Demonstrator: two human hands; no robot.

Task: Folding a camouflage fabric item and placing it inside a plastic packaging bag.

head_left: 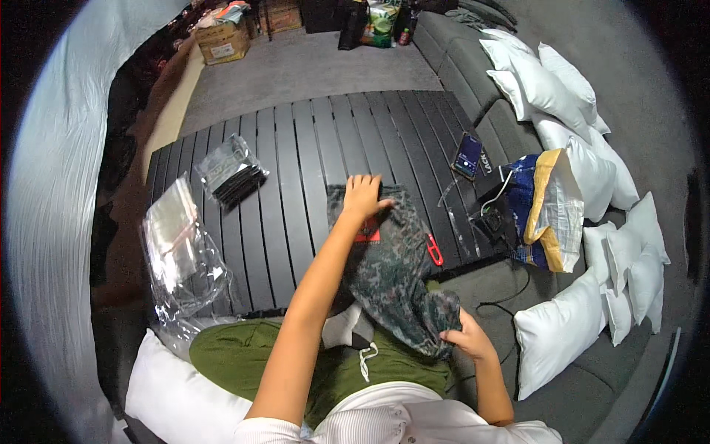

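A camouflage cloth piece (392,274), sleeve-like with a gathered near end, lies partly on the black slatted table and hangs toward my lap. My left hand (362,198) rests on its far end, fingers laid flat and thumb spread to the right. Just below that hand a red patch (367,232) shows, partly covered by my wrist. My right hand (473,340) grips the gathered near end beside my right thigh, thumb on top. Right of the cloth lies a small red-handled thread snipper (434,250).
On the table (296,163) are a clear packet of dark folded items (233,174), clear plastic bags (174,237) at the left and a phone (467,155). A blue-yellow woven sack (547,211) stands at the right. White pillows (562,325) cover the grey sofa.
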